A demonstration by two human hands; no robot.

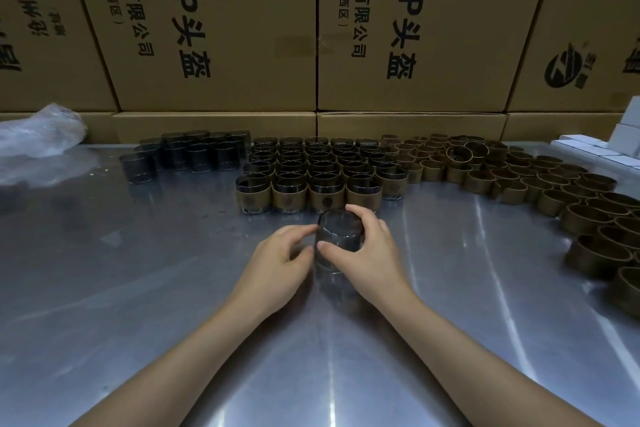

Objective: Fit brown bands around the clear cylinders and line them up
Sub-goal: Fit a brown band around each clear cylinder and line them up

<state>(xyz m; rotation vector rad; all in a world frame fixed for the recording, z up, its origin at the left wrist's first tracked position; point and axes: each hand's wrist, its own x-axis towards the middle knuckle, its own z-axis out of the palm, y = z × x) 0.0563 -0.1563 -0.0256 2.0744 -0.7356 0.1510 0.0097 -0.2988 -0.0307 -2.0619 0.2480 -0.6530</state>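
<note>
Both hands (277, 253) (367, 250) grip clear cylinder (337, 236), axis vertical, w/ open end up.

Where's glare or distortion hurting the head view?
Head view: bright streaks of glare on the metal table; wide-angle bending tilts the cartons outward; the cylinder between the left hand and right hand looks dark, low contrast.

A single wide-angle view is given, taken from the person's head and directed forward and downward. The metal surface (138, 288) is seen from close above, with both forearms entering from the lower edge toward the centre. The far edge of the surface and a wall of cardboard boxes (221, 28) are taken in across the top, bent by the lens.
</note>
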